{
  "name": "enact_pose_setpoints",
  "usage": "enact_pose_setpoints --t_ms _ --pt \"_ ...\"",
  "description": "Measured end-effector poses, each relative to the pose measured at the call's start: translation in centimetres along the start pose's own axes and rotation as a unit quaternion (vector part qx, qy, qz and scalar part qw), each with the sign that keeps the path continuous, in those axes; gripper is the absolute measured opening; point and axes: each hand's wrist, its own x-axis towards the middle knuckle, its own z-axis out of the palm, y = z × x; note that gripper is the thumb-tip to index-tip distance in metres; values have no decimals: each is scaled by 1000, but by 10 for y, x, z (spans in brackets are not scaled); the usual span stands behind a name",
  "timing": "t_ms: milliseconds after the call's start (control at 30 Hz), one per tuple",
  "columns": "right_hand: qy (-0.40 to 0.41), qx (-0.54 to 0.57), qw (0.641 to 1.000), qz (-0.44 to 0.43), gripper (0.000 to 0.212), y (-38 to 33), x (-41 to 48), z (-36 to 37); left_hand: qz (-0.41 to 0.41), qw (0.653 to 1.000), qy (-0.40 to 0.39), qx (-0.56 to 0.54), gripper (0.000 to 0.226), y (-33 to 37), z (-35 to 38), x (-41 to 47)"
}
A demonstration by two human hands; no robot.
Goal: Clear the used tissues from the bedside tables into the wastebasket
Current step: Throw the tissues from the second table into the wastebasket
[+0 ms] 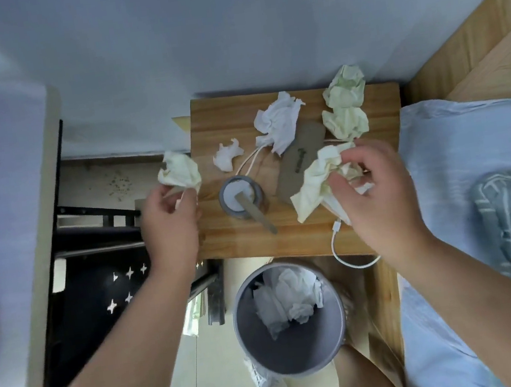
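The left hand (169, 214) is pinching a crumpled cream tissue (179, 172) beyond the worktop's (312, 238) edge; the right hand (373, 187) is closing on another (321, 181). Weightless, soft, they're needing only fingertip pinches before dropping into the wastebasket (297, 363).

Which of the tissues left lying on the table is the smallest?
The small white tissue near the table's left edge, just behind the tape roll. The other loose ones, one white and two yellowish, are clearly bigger.
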Motion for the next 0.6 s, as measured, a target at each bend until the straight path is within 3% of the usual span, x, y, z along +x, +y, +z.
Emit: enact_pose_setpoints --t_ms 267,600 --pt "19 49 998 24 21 24 -118 -14 -144 990 7 -1 10 -103 -39 -105" --pt "-120 -73 979 146 21 100 -223 51 -243 950 -147 130 23 -227 -25 -157"
